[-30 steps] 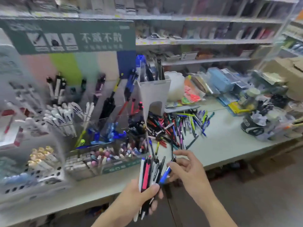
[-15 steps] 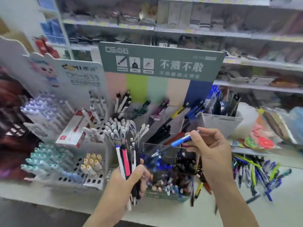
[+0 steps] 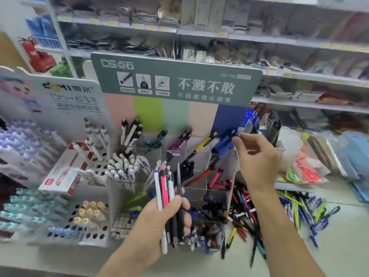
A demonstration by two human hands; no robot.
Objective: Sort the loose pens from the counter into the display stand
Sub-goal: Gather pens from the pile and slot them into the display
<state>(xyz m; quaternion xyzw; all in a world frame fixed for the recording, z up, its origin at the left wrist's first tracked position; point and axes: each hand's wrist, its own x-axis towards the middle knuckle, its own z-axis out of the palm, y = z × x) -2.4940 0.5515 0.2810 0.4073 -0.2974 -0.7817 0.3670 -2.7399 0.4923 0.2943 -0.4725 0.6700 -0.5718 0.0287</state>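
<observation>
Left hand: the left hand [image 3: 159, 218], lower centre of the frame, has fingers and thumb curled round a bundle [image 3: 169, 198] of slim pens held upright, tips down; one white, one pink, the rest black or dark.
Bench: a pale, smooth bench [image 3: 339, 246] runs across the lower frame.
Loose pens: a heap of loose pens [image 3: 279, 212] lies on the bench at lower right, just right of the stand and below the right forearm; thin plastic barrels in blue, green, red, black and yellow, crossing one another.
Stand: the stand [image 3: 199, 156], centre of the frame, has clear plastic compartments in tiers, with pens leaning in them, and a grey-green header board above pastel stripes.
Right hand: the right hand [image 3: 257, 156], right of centre, reaches to the stand's upper right compartment; thumb and forefinger pinch the top of a blue pen [image 3: 225, 142] that leans there among other blue pens.
White rack: a white perforated rack [image 3: 93, 234] at left holds capped pens and a red-and-white box [image 3: 65, 170].
Shelves: blurred shelves [image 3: 259, 39] of goods fill the top of the frame.
</observation>
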